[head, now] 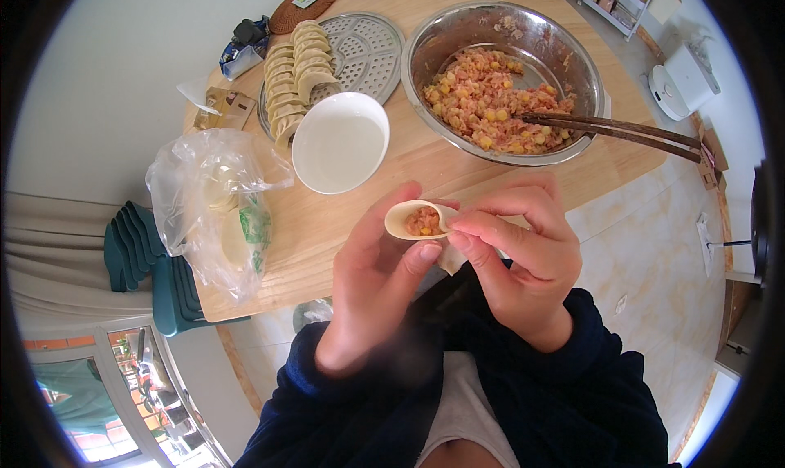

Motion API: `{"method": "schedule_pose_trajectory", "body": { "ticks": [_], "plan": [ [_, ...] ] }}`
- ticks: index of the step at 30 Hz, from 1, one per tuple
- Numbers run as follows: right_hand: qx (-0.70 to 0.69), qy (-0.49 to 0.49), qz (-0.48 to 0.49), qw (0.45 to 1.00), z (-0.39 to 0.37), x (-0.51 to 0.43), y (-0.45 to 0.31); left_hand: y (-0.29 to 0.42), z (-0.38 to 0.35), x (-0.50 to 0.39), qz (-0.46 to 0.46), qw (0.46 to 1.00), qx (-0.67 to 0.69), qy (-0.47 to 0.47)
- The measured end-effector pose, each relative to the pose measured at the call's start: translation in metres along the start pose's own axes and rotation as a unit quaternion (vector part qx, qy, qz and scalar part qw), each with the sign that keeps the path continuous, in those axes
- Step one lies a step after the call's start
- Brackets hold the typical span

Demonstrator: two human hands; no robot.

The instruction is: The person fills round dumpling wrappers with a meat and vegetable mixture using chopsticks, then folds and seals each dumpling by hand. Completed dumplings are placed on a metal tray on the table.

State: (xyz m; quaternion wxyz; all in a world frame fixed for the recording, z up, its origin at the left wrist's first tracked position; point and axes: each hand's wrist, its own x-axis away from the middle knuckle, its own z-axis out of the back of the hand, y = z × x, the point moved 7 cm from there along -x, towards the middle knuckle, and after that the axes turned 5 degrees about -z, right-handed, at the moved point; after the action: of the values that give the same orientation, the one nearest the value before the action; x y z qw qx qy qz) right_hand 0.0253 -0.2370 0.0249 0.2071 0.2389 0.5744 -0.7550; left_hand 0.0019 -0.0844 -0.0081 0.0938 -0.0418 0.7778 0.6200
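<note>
Between my two hands is a round dumpling wrapper folded around a small lump of meat filling with corn. My left hand cups the wrapper from the left, its thumb along the near edge. With thumb and index finger, my right hand pinches the wrapper's right end together; the left end gapes. Beyond my hands stands a white bowl of clear liquid. A steel basin at the back right holds minced meat filling, with wooden chopsticks resting in it and over its rim.
Folded dumplings stand in two rows on a perforated metal steamer plate. A clear plastic bag with round wrappers lies at the left. Behind are a woven mat and small packets. The table's near edge runs before me.
</note>
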Motion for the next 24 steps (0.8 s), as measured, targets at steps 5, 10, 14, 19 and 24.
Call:
{"method": "schedule_pose_trajectory", "body": {
  "ticks": [5,10,14,19,24],
  "plan": [
    [-0.007,-0.013,-0.025,1.0,-0.002,-0.001,0.006,-0.003,0.003,-0.001,0.026,0.998,-0.065,-0.002],
    [-0.017,-0.06,-0.064,0.996,-0.004,-0.006,0.011,-0.003,0.004,-0.001,0.028,0.996,-0.087,-0.001],
    [-0.004,-0.067,-0.07,0.995,-0.005,-0.005,0.01,-0.004,0.004,0.001,0.022,0.996,-0.089,0.018],
    [0.019,-0.022,-0.015,0.999,-0.005,-0.002,0.006,-0.004,0.004,0.0,0.019,0.995,-0.097,0.001],
    [0.094,-0.004,0.053,0.994,-0.003,0.001,-0.004,-0.005,0.002,0.002,0.034,0.995,-0.089,-0.009]
  ]
}}
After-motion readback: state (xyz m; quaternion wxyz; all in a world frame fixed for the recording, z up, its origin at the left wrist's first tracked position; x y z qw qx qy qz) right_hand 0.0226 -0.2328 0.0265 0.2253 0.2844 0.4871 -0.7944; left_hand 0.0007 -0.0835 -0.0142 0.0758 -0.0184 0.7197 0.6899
